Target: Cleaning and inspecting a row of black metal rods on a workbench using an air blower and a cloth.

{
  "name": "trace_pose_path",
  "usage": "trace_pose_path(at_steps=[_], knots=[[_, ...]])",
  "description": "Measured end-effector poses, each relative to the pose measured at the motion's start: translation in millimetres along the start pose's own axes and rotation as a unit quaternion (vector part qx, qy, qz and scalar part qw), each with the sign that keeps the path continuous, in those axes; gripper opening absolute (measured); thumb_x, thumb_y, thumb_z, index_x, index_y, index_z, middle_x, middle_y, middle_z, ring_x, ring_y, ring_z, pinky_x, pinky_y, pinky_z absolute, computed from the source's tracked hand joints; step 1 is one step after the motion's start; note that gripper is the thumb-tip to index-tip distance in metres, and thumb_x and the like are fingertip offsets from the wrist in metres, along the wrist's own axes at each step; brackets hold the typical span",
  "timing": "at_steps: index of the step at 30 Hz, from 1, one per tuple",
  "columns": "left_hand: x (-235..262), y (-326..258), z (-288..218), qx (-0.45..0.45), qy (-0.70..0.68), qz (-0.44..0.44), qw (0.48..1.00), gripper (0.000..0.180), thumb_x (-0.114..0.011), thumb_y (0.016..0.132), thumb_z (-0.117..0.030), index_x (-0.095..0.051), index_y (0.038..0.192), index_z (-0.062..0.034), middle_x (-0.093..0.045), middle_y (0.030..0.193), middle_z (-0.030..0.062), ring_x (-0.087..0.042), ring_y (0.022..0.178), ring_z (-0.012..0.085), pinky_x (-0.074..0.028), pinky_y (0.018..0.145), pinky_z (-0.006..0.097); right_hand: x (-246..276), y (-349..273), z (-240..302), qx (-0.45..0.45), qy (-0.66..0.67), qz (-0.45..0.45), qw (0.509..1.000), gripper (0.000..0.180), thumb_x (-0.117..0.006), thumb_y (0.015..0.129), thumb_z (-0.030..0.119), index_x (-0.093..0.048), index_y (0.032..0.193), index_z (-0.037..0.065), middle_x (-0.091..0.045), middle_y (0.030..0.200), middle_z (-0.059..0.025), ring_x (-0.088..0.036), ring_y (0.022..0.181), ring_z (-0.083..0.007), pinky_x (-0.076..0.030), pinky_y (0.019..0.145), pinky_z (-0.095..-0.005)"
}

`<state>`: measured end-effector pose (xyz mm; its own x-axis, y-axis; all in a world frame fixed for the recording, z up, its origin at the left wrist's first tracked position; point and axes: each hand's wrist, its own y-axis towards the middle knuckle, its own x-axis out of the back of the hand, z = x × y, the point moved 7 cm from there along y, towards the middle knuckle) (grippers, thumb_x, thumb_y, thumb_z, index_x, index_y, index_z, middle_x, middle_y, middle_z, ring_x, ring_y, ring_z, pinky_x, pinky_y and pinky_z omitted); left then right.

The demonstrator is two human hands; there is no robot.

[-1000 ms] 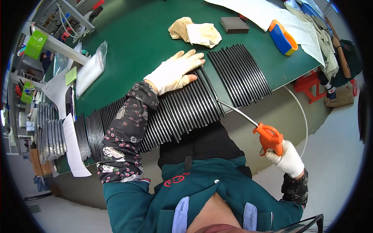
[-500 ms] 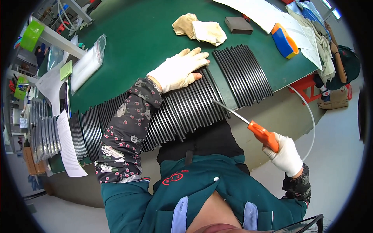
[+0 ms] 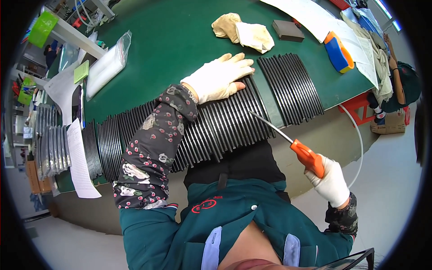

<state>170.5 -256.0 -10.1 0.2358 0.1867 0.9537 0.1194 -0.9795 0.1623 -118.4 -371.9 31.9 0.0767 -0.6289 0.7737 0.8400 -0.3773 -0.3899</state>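
Observation:
Black rods (image 3: 220,130) lie side by side in a long row along the near edge of the green table (image 3: 153,49). Across the upper ends of the rods at the row's right part rests my left hand (image 3: 219,78), in a white glove, its fingers stretched out flat. My right hand (image 3: 330,182), also gloved, is wrapped round the orange handle of an air blow gun (image 3: 307,155). The gun's thin metal nozzle slants up and left, its tip over the rods near the row's right end. To the right, past a gap, lies a separate group of black rods (image 3: 292,90).
Crumpled cream gloves (image 3: 254,36), a dark block (image 3: 288,30) and a blue-orange holder (image 3: 338,51) sit farther back. A plastic bag (image 3: 110,65) and a paper sheet (image 3: 83,166) lie left. A white hose (image 3: 360,144) hangs beside a red stool (image 3: 358,108); another person (image 3: 400,83) is at right.
The whole view has shifted slightly, moving the table and its things a little to the right. Both hands keep their places on the rods and the air blow gun.

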Motion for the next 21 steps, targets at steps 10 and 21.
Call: trace_pose_path(at_steps=[10,21], knots=[[2,3,-4,-0.003,0.007,0.006,1.000,0.049,-0.049,0.096,-0.038,-0.044,0.138,-0.0132,-0.039,0.148,0.0079,-0.032,0.140,0.0331,-0.029,0.114,0.045,-3,12,31,0.066,-0.019,-0.010,0.998,0.027,-0.072,0.077,0.017,-0.064,0.101,0.009,-0.065,0.080,-0.0189,-0.064,0.076,-0.0390,-0.052,0.070,-0.0425],[2,-1,0,0.005,0.009,-0.002,1.000,0.050,-0.045,0.097,-0.045,-0.046,0.137,-0.0153,-0.038,0.150,0.0063,-0.031,0.140,0.0347,-0.031,0.113,0.046,-4,-10,1,0.027,0.014,0.011,0.999,0.030,-0.071,0.075,0.013,-0.063,0.103,0.006,-0.065,0.081,-0.0182,-0.063,0.077,-0.0384,-0.052,0.071,-0.0407]])
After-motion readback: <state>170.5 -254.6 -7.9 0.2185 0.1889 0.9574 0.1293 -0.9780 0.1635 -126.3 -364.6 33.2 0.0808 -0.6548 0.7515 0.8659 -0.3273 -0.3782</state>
